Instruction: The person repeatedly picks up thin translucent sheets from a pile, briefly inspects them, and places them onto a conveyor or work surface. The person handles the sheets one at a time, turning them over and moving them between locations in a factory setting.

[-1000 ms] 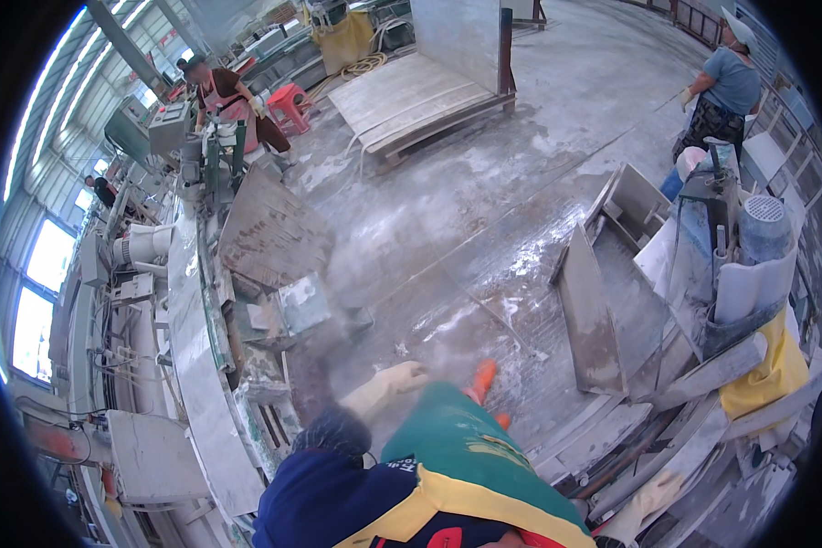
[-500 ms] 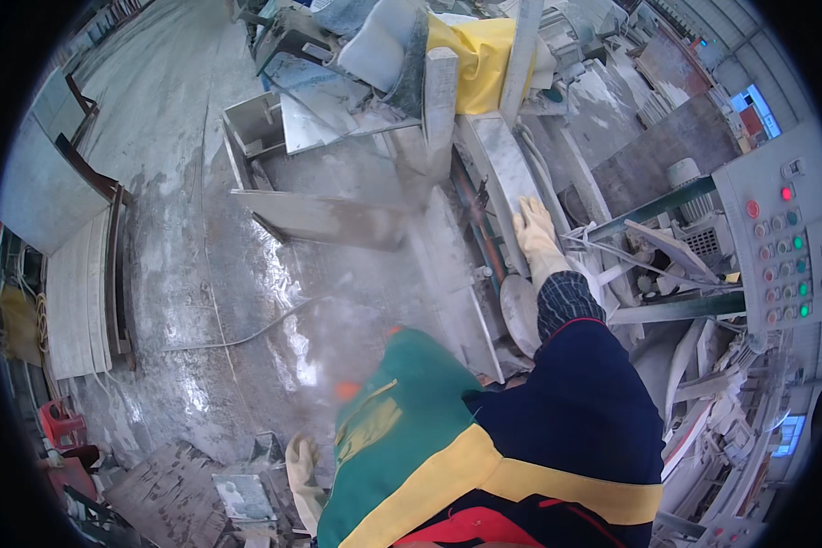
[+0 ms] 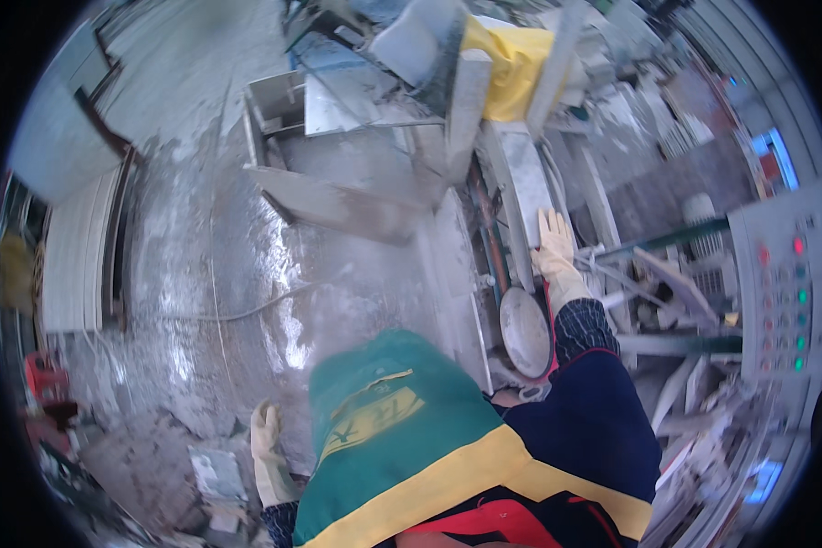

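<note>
Your right hand (image 3: 555, 248): gloved, fingers extended, gripping nothing, laid over the right edge of the pale slab (image 3: 523, 169) at its near end. Slab runs from the yellow sheet (image 3: 519, 78) toward the grey disc (image 3: 525, 331). Your left hand (image 3: 267, 438): loosely half-open, empty.

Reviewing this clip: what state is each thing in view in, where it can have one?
Left hand: gloved, empty, beside the apron
Right hand: gloved, fingers extended, seemingly resting on the beam
Beam: lying flat
Panel: red and green lights lit
Apron: worn
Yellow sheet: draped, creased
Floor: wet, shiny
</note>
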Tool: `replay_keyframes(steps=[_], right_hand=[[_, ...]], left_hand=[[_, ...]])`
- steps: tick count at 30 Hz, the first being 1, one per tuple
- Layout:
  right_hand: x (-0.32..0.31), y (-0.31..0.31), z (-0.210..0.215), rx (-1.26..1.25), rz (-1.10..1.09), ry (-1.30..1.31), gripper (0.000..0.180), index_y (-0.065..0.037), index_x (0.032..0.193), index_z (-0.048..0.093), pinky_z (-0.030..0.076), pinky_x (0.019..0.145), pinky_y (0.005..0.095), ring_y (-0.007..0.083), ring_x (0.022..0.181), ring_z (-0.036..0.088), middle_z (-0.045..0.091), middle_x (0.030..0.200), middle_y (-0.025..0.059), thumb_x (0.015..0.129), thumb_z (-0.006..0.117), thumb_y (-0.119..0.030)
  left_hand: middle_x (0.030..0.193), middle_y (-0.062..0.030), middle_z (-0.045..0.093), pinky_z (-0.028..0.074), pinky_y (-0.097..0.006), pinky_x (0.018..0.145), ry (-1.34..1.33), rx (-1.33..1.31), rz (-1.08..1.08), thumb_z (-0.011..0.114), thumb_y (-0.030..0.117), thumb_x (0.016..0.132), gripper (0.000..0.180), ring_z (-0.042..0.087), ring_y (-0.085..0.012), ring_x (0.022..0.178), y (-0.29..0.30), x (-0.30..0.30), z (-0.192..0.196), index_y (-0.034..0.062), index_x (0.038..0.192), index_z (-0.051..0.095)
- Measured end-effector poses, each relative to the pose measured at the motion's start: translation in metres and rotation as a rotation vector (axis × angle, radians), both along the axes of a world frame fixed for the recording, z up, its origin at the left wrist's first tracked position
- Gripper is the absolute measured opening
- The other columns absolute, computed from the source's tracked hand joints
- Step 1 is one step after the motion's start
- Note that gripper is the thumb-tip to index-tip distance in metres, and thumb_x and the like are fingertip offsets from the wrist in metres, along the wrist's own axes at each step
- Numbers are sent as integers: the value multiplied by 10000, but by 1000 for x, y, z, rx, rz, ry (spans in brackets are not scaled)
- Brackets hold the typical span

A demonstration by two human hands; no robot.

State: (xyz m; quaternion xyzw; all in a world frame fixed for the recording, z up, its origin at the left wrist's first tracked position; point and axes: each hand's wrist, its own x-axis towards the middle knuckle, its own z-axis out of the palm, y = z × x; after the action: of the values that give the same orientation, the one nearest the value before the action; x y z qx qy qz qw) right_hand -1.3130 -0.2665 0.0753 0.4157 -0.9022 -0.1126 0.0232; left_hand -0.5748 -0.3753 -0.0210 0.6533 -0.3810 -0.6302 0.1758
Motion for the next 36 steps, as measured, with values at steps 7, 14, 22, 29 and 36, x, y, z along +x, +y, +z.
replay_keyframes(steps=[7,14,22,29,36], right_hand=[[-18,14,-9,-316,434,192,716,-7,1439,515,411,1121,459,366,1341,518,552,1436,201,774,721,-177],[-41,-55,189,-645,414,-653,270,31,1236,692,524,935,323,210,1074,693,734,1187,181,1016,618,-105],[129,-182,259,-345,1624,-502,363,20,1138,712,550,921,439,384,1009,702,731,1080,194,785,781,-26],[363,-175,170,-468,2578,-780,432,-76,1099,729,596,894,380,271,1048,699,716,1141,76,667,719,-83],[498,-120,135,300,2482,-1373,593,-69,1416,584,396,1153,426,340,1341,537,591,1428,163,871,781,-192]], left_hand=[[1255,-151,666,548,-316,894,18,-91,-221,562,225,1047,512,667,-208,1077,26,-99,7,-24,1476,437],[1209,-116,692,547,-351,915,76,-214,-98,573,336,1031,523,676,-207,1048,14,-219,109,-1,1428,529],[1490,-194,514,561,-409,971,992,17,295,551,473,1042,667,623,-264,1201,11,-318,205,82,1553,374],[1271,-138,619,471,-469,1060,759,-760,1425,582,121,968,402,612,-287,1175,58,-242,193,22,1352,514],[1418,-108,564,415,-383,1111,246,-1079,1649,500,100,1034,478,545,-236,1286,209,-133,155,-8,1494,431]])
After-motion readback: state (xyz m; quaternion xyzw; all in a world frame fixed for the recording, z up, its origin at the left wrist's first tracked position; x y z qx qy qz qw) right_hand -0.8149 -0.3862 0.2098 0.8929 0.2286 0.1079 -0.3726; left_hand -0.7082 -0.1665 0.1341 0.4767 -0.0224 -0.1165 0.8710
